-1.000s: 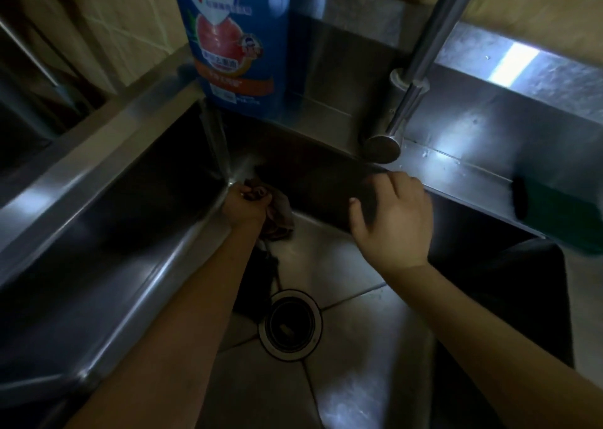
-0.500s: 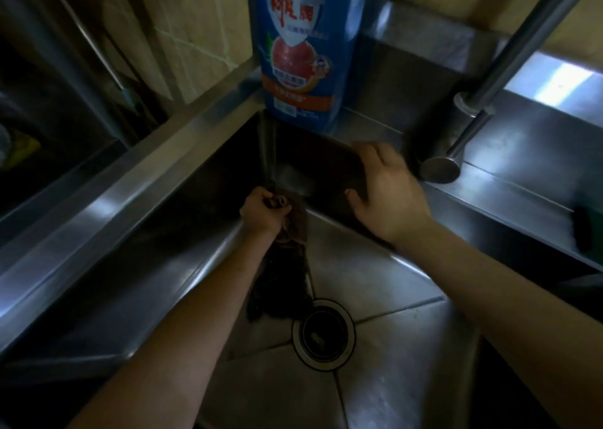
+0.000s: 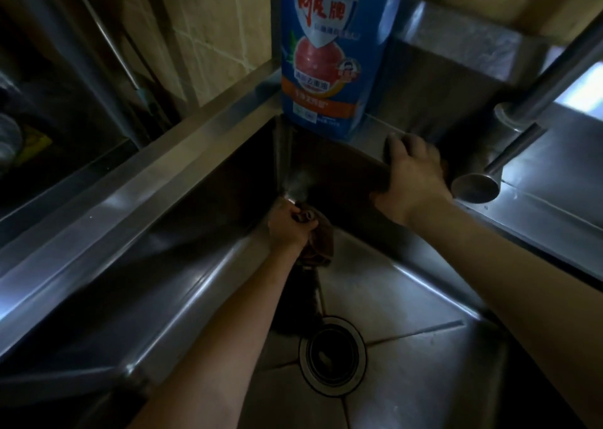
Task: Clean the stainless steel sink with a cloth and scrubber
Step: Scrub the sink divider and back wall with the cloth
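The stainless steel sink (image 3: pixel 424 347) fills the view, with its round drain (image 3: pixel 332 355) low in the basin. My left hand (image 3: pixel 288 224) reaches deep into the far corner and grips a bunched brown cloth (image 3: pixel 321 244) pressed against the basin floor where the two walls meet. My right hand (image 3: pixel 412 175) is on the sink's back rim, fingers curled over the edge and thumb down on the inner wall. No scrubber shows in this frame.
A blue detergent pouch (image 3: pixel 329 53) stands on the rim at the far corner, just above my left hand. The steel faucet spout (image 3: pixel 479 185) hangs right beside my right hand. A tiled wall and dark clutter lie at the left.
My view has swung left and closer to the corner. My right hand rose from the inner back wall up onto the rim. My left hand kept the cloth in the corner.
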`<move>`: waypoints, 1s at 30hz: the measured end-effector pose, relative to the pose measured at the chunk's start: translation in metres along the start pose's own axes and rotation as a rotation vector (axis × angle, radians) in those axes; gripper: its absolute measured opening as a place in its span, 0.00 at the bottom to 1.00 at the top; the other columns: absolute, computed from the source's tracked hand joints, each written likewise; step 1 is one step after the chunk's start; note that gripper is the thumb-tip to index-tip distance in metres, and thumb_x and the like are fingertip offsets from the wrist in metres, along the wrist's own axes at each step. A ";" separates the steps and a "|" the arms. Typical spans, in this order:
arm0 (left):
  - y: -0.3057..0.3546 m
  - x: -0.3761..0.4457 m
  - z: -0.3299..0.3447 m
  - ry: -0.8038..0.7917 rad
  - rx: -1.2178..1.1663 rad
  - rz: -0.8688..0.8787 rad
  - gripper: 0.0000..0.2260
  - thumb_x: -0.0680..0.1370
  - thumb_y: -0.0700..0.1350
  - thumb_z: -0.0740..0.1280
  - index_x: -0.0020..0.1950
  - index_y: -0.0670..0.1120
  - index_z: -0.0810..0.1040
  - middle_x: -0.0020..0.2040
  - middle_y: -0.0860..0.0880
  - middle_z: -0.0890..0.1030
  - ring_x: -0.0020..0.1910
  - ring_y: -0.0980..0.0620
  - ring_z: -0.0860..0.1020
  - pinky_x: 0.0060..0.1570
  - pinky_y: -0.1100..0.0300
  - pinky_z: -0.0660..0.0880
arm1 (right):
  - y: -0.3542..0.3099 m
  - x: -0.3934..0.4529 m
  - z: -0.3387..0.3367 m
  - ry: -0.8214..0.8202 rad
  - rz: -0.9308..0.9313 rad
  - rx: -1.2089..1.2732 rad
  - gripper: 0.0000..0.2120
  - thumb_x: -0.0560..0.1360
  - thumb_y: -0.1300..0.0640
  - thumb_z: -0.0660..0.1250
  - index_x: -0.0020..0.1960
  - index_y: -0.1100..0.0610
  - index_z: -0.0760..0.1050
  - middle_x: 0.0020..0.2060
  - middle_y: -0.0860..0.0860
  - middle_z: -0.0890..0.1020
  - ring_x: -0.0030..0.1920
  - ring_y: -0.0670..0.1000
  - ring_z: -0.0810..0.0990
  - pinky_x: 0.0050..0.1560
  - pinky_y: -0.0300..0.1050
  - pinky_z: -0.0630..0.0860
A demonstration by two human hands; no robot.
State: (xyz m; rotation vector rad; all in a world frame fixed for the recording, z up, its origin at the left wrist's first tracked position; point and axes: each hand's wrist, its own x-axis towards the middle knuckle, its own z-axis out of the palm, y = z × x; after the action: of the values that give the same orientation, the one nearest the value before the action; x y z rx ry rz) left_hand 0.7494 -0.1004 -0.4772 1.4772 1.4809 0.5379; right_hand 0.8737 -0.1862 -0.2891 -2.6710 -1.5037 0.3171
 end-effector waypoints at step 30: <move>0.049 -0.014 -0.014 0.141 -0.238 0.036 0.15 0.70 0.36 0.73 0.55 0.39 0.75 0.57 0.42 0.79 0.58 0.46 0.77 0.48 0.69 0.69 | 0.004 -0.002 0.000 -0.036 -0.034 -0.033 0.49 0.68 0.58 0.73 0.77 0.52 0.43 0.74 0.54 0.50 0.72 0.60 0.50 0.73 0.56 0.51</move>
State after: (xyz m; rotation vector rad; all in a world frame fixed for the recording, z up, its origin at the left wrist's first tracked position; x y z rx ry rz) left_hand 0.7612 -0.1010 -0.4256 1.3027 1.4443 0.8251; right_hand 0.8757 -0.1901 -0.2891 -2.6750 -1.5763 0.3430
